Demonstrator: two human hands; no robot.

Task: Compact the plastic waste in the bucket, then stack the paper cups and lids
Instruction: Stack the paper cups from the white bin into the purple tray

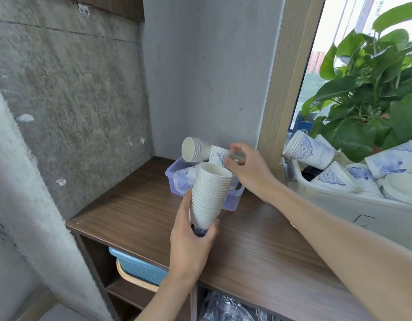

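Stack of white cups [210, 193], blue-printed base, gripped by left hand [191, 246]; right hand [249, 172] pinches patterned cup [217, 156].

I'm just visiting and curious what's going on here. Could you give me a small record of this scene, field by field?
Left hand: grips a tall cup stack near its base
Right hand: thumb and forefinger at a single patterned cup over the clear box; grip unclear
Clear box: on the wooden cabinet top, holding loose cups and a short stack lying on its side
White bin: on the right, holding more patterned cups
Shelf below: blue basket
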